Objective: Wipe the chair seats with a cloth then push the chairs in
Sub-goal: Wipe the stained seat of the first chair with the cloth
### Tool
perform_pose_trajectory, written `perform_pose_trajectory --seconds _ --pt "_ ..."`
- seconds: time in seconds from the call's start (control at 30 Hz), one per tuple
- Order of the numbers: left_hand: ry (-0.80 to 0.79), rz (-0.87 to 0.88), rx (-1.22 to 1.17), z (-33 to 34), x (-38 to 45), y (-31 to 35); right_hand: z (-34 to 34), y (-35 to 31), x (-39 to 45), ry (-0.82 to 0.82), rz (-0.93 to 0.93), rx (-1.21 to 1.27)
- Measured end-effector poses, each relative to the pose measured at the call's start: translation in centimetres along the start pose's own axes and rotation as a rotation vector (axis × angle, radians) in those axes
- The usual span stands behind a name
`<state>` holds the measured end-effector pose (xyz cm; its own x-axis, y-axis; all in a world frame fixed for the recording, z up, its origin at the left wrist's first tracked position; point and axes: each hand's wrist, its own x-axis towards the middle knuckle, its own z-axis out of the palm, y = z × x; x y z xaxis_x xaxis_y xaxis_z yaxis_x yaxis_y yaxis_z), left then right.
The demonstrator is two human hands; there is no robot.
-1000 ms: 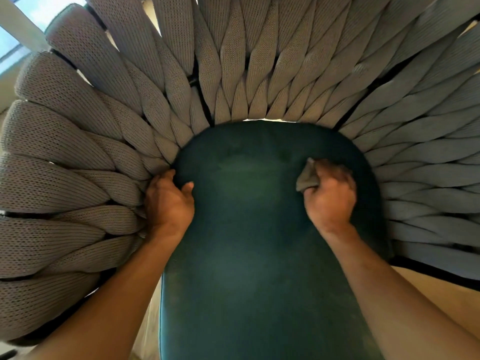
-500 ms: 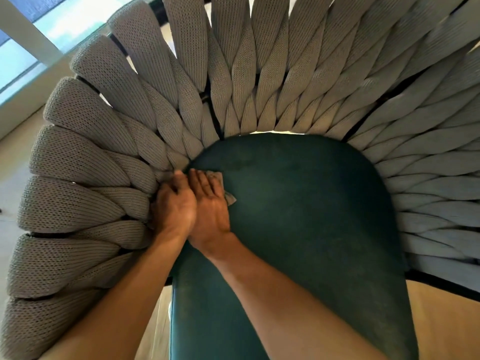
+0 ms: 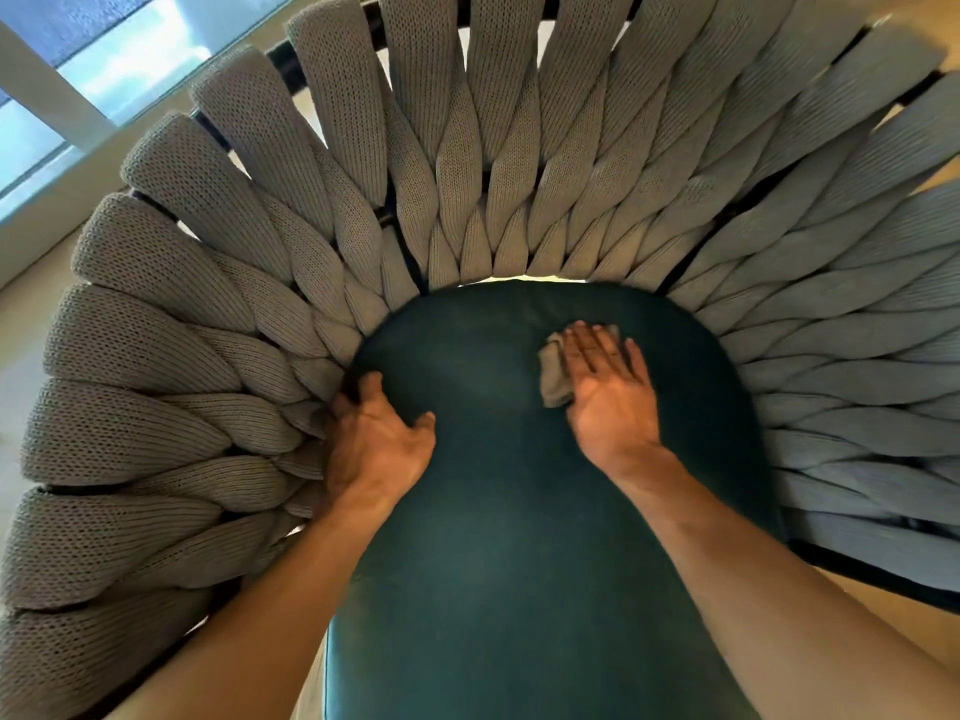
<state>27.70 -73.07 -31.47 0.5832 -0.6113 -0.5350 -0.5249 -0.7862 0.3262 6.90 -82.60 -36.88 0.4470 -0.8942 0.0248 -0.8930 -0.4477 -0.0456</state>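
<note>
A chair with a dark teal seat cushion (image 3: 498, 537) and a curved backrest of thick grey woven straps (image 3: 467, 163) fills the view. My right hand (image 3: 608, 392) lies flat with straight fingers on a small grey-brown cloth (image 3: 555, 374), pressing it onto the back right part of the seat. Part of the cloth sticks out to the left of the fingers. My left hand (image 3: 374, 444) rests on the seat's left edge, its fingertips tucked down between the cushion and the woven straps, thumb spread on the cushion.
A pale floor (image 3: 21, 324) shows at the left and lower right of the chair. A window with a white frame (image 3: 62, 85) is at the upper left. The woven backrest wraps closely round the seat on three sides.
My right hand has swept the cloth from the seat's left edge, beside my left hand, across to the back right. The left hand has stayed at the left edge.
</note>
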Motion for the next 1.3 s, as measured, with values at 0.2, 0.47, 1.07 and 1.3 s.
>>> perform_pose_trajectory --seconds 0.2,0.47,1.07,1.3 --pt "-0.007 0.034 0.073 0.4 -0.6 -0.4 -0.7 7.5 -1.2 -0.072 0.134 -0.059" --pt "0.077 0.103 0.151 1.4 -0.7 -1.8 -0.1 7.8 0.1 0.035 0.436 0.068" --pt "0.088 0.152 0.234 1.4 -1.0 -2.2 -2.1 -14.0 5.0 -0.305 -0.045 0.852" --pt "0.038 0.09 -0.018 -0.1 -4.8 -0.7 -8.3 -8.8 0.3 -0.382 0.413 1.44"
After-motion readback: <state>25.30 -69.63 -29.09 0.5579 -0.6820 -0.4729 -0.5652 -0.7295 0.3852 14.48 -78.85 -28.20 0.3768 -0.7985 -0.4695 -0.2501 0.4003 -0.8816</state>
